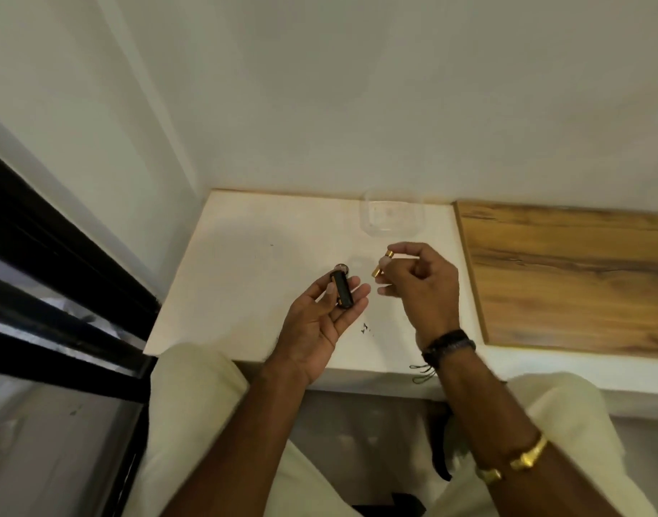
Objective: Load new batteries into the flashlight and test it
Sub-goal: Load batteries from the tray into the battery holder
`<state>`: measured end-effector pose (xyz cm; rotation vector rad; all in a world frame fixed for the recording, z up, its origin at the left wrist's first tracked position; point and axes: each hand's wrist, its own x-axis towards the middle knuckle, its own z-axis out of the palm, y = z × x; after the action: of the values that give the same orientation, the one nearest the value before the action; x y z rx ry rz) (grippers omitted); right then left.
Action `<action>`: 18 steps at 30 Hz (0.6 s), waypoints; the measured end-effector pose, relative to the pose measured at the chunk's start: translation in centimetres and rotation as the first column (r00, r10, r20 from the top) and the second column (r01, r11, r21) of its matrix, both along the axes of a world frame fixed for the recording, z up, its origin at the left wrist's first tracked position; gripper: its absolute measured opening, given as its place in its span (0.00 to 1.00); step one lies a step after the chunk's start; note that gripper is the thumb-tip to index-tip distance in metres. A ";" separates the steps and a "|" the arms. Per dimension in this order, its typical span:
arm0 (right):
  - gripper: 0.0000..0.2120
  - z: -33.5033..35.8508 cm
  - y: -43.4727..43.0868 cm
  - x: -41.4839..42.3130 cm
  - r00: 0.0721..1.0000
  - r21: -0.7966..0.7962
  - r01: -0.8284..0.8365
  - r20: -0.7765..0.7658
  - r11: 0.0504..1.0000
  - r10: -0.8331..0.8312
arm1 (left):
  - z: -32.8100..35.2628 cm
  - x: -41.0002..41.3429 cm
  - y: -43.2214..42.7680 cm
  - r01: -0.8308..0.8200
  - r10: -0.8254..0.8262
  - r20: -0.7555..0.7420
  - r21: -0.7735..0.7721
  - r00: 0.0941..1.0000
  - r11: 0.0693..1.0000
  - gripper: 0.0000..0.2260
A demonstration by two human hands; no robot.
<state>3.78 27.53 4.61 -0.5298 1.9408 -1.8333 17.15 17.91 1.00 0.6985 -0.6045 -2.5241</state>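
A small black flashlight (341, 291) with orange trim lies across the fingers of my left hand (320, 322), palm up, with the thumb resting along its side. Its lens end points away from me. My right hand (419, 289) hovers just to the right, pinching gold-coloured batteries (382, 263) between thumb and fingertips; how many it holds I cannot tell. Both hands are above the white tabletop (245, 278), a short gap apart.
A clear plastic container (392, 218) stands at the back of the table by the wall. A wooden board (566, 274) covers the right side. A thin black cord (422, 372) lies at the table's front edge. A dark window frame (59, 274) runs along the left.
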 end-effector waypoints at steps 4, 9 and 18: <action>0.08 -1.1 3.3 2.6 0.999 -0.060 0.051 0.012 0.997 -0.051 | -0.2 0.0 2.3 0.046 -0.046 0.001 0.012 0.999 0.999 0.13; 0.08 -2.2 4.6 3.1 0.991 0.006 0.060 -0.120 0.998 -0.059 | -0.7 -0.2 3.6 0.107 -0.108 0.035 0.027 0.994 0.994 0.15; 0.08 -3.0 4.5 2.8 0.973 0.071 0.071 -0.225 0.995 -0.054 | -1.2 -0.4 3.3 0.157 -0.160 0.052 0.045 0.986 0.987 0.16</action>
<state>6.60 32.08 1.56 -0.6815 2.1895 -1.7923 16.76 21.22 -0.23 0.7654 -0.6533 -2.6776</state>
